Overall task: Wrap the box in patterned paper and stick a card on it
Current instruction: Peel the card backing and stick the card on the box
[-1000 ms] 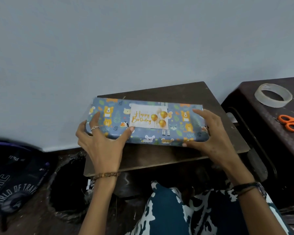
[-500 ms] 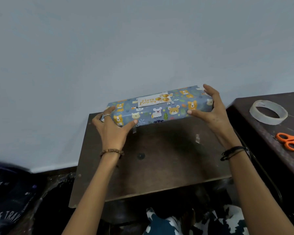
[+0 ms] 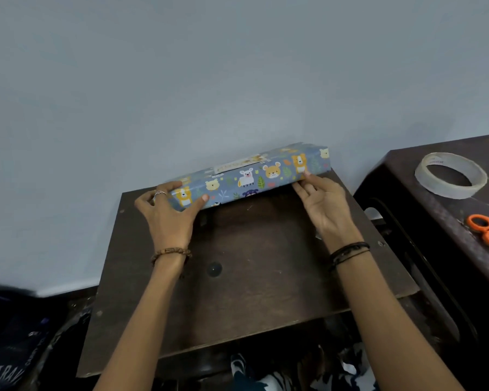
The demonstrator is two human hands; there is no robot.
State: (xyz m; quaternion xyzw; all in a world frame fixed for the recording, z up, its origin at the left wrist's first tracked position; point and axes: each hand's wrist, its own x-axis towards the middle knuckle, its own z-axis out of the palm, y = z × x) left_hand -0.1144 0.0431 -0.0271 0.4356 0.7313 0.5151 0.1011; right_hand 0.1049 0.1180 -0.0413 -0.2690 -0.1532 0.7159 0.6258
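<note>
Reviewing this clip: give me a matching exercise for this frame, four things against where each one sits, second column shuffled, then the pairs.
Things:
1. wrapped box
2. card
3. tape roll
4. scissors

Places:
A. on the side table at right, nearer the camera
B. at the far edge of the wooden board, by the wall
C. on the top face of the box
D. on the side table at right, farther from the camera

Pairs: 1-B, 2-C, 3-D, 4-A
</note>
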